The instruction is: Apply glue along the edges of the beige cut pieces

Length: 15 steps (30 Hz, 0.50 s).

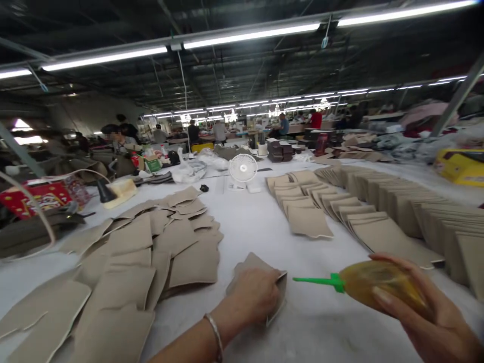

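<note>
Near the front middle of the white table [242,232], my left hand [251,297] is closed on a beige fabric piece [249,264], whose right edge is bent up under my fingers. My right hand [440,315], at the right, is wrapped round a clear squeeze bottle [378,285] with amber liquid in it. The bottle lies tilted nearly level, and its thin green nozzle [317,281] points left at the fabric piece, a short gap away from it. I cannot see the far side of the piece beneath my left hand.
Loose beige pieces [128,282] lie heaped at the left. Overlapping rows of similar pieces [378,227] run along the right. A small white fan [243,169] stands at the back middle. A red box [38,196] sits at the far left. People work in the background.
</note>
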### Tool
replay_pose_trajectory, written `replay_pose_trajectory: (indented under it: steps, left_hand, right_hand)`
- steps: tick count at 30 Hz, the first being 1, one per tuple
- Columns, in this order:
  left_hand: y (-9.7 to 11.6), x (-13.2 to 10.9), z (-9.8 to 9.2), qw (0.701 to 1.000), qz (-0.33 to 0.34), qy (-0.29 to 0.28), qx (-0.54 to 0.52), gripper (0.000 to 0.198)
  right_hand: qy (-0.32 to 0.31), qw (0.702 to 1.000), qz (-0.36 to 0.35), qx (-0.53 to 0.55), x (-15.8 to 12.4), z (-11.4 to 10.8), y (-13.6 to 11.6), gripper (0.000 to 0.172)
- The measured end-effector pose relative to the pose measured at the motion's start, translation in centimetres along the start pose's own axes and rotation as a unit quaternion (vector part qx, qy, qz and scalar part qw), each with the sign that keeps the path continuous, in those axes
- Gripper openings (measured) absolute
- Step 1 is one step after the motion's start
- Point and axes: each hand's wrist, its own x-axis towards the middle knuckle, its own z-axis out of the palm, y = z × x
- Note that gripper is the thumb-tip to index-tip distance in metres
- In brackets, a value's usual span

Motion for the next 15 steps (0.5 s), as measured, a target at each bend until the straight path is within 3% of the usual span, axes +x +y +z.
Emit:
replay_pose_trajectory:
  steps: [2,5,15]
  left_hand:
    - [0.1,-0.1,0.3,1.0,-0.001,0.002,-0.001,0.046]
    - [0.5,0.0,0.9,1.0,-0.02,-0.001,0.01,0.044]
    - [0.6,0.5,1.7,0.999,-0.028,0.0,0.02,0.042]
  right_hand:
    - [-0.043,0.999,-0.011,0.012,0.5,0.3,-0.6,0.041]
    - [-0.047,0.996,-0.066,-0.028,0.4,1.4,-1.6,0.052]
    - [-0.083,0.975,-0.179,-0.099,0.4,3.6,-3.0,0.039]
